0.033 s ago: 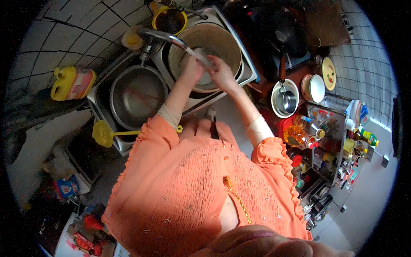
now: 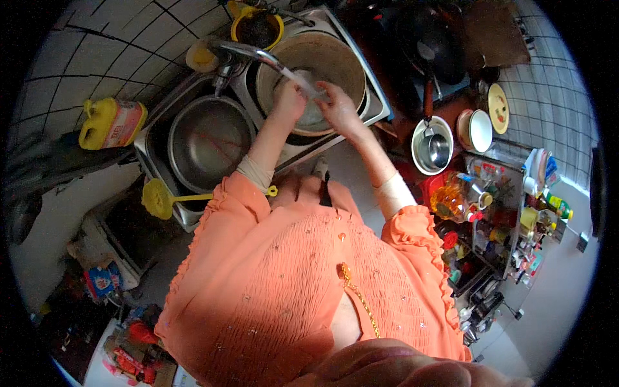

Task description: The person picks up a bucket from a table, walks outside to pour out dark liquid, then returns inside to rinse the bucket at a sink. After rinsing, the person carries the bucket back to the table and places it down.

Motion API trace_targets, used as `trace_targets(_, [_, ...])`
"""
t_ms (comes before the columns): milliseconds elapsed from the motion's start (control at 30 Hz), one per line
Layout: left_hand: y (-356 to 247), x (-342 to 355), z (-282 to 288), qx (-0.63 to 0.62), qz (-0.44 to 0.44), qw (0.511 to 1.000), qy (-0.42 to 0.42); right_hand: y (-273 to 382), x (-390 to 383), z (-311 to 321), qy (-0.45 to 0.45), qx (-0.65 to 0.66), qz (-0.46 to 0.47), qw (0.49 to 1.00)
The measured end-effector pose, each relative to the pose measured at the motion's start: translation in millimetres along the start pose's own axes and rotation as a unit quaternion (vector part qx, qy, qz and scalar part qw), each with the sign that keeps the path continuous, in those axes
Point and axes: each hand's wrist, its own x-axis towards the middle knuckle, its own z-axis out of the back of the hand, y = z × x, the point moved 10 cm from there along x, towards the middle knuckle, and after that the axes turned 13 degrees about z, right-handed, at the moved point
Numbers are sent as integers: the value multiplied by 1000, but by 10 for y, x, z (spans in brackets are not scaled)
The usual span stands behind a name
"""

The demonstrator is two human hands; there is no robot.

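Observation:
Water runs from the chrome faucet (image 2: pixel 261 55) into a large beige pot (image 2: pixel 345 61) in the right sink basin. Over that pot, my left hand (image 2: pixel 290 102) has curled fingers beside the stream. My right hand (image 2: pixel 338 113) reaches in from the other side, fingers bent at the stream. What either hand holds, if anything, is blurred by the water. A pale rounded surface (image 2: pixel 303 116) shows inside the pot below them. The steel basin (image 2: pixel 209 135) in the left sink sits beside my left forearm.
A yellow jug (image 2: pixel 109 126) stands left, a yellow dipper (image 2: pixel 157 198) on the sink's front corner. A black wok (image 2: pixel 419 32), white bowls with a steel pot (image 2: pixel 431 145), and a rack of bottles (image 2: pixel 451 200) are at right. A yellow bucket (image 2: pixel 258 29) is behind.
My right hand has shifted very slightly down and right, and the surroundings have moved a few pixels as the view shifts. The water still runs.

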Motion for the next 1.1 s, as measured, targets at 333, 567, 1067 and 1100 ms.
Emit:
trace_targets(333, [-311, -1199, -102, -18, 41, 998, -38, 45, -301, 239, 6, -112, 103, 988])
trace_targets(567, [-691, -1734, 21, 166, -104, 981, 15, 181, -429, -80, 43, -287, 233, 928])
trace_targets(1067, [-917, -1943, 830, 277, -164, 924, -207, -2151, -3489, -238, 102, -215, -204, 950])
trace_targets(1100, [-1002, -1979, 726, 337, -182, 894, -233, -2304, -3869, -371, 145, -190, -246, 939])
